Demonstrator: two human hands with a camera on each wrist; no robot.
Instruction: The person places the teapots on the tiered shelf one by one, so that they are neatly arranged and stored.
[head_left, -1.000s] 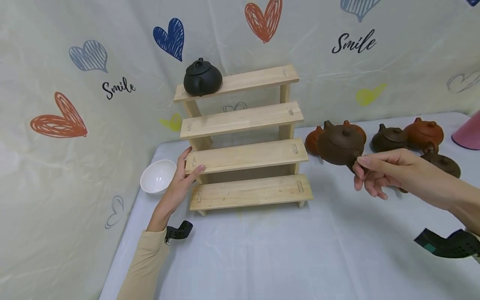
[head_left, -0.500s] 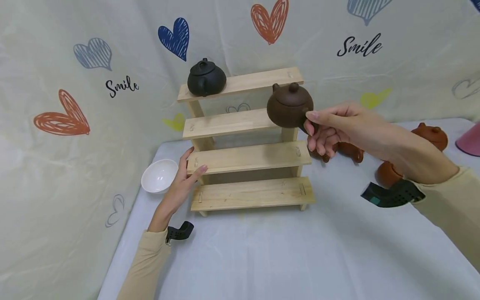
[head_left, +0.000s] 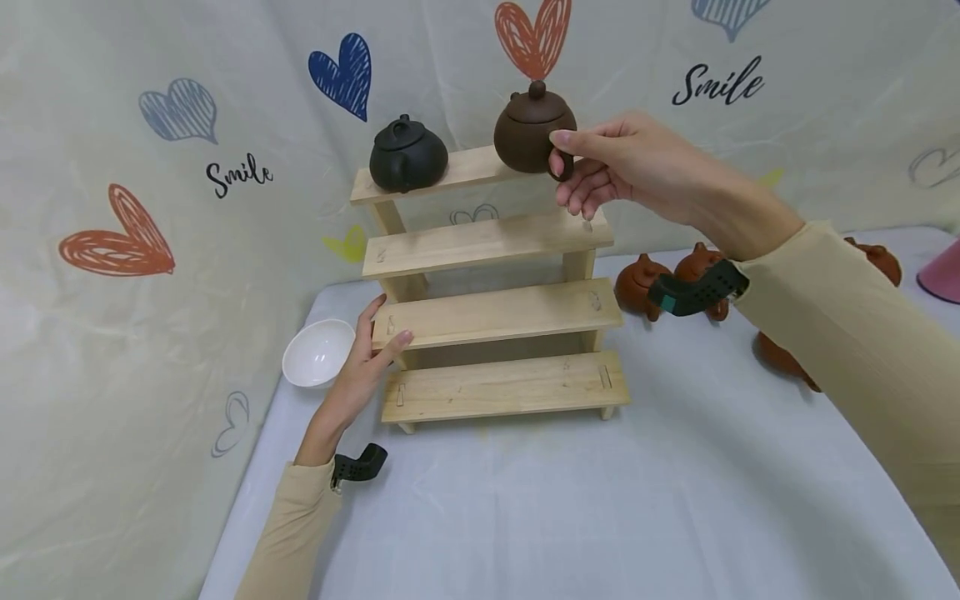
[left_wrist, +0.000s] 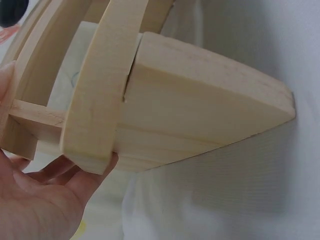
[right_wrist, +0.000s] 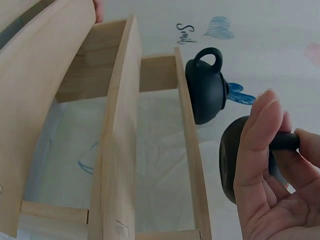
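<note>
A four-tier wooden display stand [head_left: 495, 312] stands on the table, and a black teapot [head_left: 408, 156] sits at the left of its top shelf. My left hand [head_left: 360, 354] grips the left end of the stand's second shelf from the bottom, thumb on top; the left wrist view shows its fingers [left_wrist: 82, 182] against the wood. With thumb and fingers my right hand [head_left: 630, 167] pinches the handle of a dark brown teapot [head_left: 528, 133]. That teapot is upright by the right part of the top shelf; in the right wrist view a gap separates teapot [right_wrist: 230, 165] and shelf.
Left of the stand is a white bowl [head_left: 318, 353]. Reddish-brown teapots [head_left: 639, 285] stand on the table to the right, partly hidden by the right forearm. A pink object [head_left: 941, 273] is at the right edge. A printed cloth [head_left: 247, 50] hangs behind.
My right hand has carried the brown teapot left and up, from over the table at the right to the top shelf's height. The left hand keeps its hold on the stand.
</note>
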